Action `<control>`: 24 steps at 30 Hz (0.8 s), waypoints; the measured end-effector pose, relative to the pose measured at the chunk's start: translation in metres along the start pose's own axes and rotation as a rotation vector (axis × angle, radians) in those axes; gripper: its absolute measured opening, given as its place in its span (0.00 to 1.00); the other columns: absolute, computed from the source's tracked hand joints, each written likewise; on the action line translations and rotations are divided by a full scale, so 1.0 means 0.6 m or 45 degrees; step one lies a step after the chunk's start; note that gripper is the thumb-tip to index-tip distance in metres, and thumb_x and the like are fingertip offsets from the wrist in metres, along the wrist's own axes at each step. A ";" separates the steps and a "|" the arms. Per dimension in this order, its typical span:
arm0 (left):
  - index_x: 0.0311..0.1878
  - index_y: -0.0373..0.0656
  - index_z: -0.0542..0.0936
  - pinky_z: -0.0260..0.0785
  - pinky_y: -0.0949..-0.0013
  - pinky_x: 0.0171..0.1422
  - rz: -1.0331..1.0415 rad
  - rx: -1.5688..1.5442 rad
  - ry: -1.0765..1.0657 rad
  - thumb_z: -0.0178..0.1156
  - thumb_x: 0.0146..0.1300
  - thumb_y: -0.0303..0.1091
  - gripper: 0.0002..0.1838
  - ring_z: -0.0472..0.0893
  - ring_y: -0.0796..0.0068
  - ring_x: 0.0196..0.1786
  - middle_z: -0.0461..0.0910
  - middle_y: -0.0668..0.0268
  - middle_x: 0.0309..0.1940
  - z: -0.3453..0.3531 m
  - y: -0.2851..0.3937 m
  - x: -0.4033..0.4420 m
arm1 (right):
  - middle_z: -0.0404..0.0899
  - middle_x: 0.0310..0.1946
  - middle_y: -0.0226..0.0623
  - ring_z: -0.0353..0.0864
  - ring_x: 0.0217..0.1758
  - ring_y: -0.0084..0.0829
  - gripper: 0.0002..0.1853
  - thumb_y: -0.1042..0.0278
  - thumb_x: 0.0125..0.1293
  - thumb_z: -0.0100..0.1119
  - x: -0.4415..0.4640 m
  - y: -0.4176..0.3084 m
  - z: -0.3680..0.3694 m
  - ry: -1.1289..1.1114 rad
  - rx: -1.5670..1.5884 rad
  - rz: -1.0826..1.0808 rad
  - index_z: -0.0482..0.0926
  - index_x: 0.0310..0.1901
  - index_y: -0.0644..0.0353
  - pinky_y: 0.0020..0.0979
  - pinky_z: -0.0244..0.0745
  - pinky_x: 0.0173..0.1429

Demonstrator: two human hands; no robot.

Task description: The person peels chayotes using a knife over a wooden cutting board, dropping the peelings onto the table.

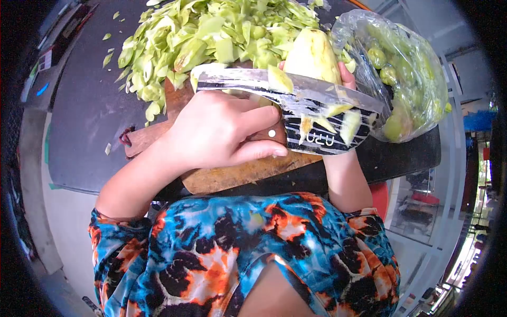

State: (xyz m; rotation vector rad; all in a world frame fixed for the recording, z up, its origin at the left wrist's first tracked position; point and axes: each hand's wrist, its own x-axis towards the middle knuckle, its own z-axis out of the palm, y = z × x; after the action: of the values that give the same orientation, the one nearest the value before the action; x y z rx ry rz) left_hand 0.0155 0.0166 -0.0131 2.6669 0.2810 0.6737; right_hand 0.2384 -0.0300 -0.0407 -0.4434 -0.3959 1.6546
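My left hand (227,127) is closed round the brown riveted handle of a broad knife (322,113). Its wide, black-striped blade points right, with bits of pale flesh stuck to it. Behind the blade, my right hand (347,75) grips a peeled, pale yellow-green fruit (312,55) that looks like a green mango. Most of that hand is hidden by the knife; fingertips show at the fruit's sides. A wooden cutting board (232,177) lies underneath. Past it, a large heap of thin green slices (211,39) covers the far part of the dark table.
A clear plastic bag (417,79) with several round green fruits stands at the table's right side. The board's handle (145,140), with a dark red cord loop, sticks out left. Scattered green scraps lie on the dark table (79,116). Something red shows below its right edge.
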 end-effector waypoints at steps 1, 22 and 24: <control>0.32 0.44 0.76 0.68 0.60 0.29 -0.013 -0.018 -0.021 0.66 0.54 0.52 0.20 0.77 0.57 0.24 0.74 0.62 0.19 0.001 -0.002 -0.001 | 0.72 0.60 0.52 0.74 0.61 0.43 0.32 0.43 0.70 0.40 0.000 0.001 0.006 0.044 -0.036 -0.024 0.66 0.65 0.61 0.43 0.68 0.67; 0.40 0.41 0.80 0.69 0.64 0.35 -0.757 -0.028 0.502 0.56 0.66 0.51 0.20 0.79 0.64 0.27 0.78 0.57 0.23 -0.037 -0.102 -0.013 | 0.78 0.52 0.45 0.80 0.53 0.42 0.34 0.40 0.65 0.42 0.009 0.000 0.000 -0.098 -0.231 -0.218 0.68 0.62 0.61 0.46 0.75 0.60; 0.35 0.39 0.75 0.65 0.72 0.36 -0.574 -0.221 0.392 0.56 0.68 0.43 0.15 0.69 0.80 0.30 0.70 0.70 0.23 -0.028 -0.074 -0.012 | 0.75 0.55 0.50 0.78 0.54 0.48 0.36 0.37 0.65 0.40 0.010 -0.003 -0.011 -0.011 -0.213 -0.238 0.67 0.63 0.60 0.47 0.79 0.52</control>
State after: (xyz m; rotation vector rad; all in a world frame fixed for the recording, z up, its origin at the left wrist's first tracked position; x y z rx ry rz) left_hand -0.0033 0.0604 -0.0202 2.2161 0.8349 0.9046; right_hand 0.2427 -0.0239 -0.0458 -0.5082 -0.5680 1.4483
